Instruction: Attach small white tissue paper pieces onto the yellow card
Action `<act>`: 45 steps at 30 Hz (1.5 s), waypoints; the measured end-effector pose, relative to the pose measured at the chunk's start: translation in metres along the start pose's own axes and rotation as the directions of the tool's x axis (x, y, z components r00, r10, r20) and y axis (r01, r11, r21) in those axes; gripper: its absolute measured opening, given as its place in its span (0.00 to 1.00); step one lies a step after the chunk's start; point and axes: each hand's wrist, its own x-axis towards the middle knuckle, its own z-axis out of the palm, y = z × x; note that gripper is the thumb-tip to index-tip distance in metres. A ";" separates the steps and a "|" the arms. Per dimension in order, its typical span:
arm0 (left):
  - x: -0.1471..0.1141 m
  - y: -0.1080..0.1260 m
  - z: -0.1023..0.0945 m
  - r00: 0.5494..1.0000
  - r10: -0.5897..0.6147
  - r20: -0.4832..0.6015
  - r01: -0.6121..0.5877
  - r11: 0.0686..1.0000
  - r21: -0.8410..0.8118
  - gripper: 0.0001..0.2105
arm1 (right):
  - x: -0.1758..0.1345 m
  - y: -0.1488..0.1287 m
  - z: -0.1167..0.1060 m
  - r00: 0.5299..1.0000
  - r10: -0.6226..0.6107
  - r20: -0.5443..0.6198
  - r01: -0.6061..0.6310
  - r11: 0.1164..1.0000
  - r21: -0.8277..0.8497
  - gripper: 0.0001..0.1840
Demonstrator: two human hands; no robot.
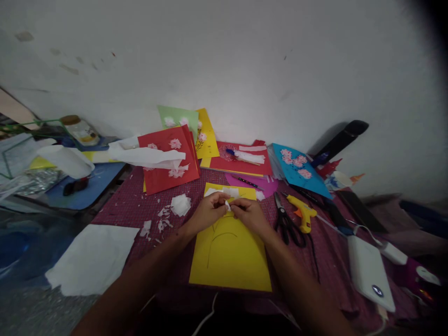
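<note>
Sheet (231, 261) ctr of tbl (122, 200); scissors (287, 225) R, glue gun (305, 213) R of scissors, pwr bank (369, 268) far R; tissue pile (181, 205) L; cards (161, 182) behind, nr wall (231, 60).

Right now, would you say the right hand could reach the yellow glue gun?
Probably yes: the yellow glue gun lies uncovered beyond the black-handled scissors, though the right hand pinches a white paper piece.

A papercraft corner — glue gun (305, 215), scissors (287, 225), flowered cards (299, 168) — on a cloth-covered table (117, 203).
</note>
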 end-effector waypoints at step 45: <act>-0.006 0.020 -0.009 0.951 -0.122 0.283 0.068 0.979 0.194 0.14 | 0.008 0.011 -0.021 0.982 0.165 -0.096 -0.141 0.966 0.215 0.09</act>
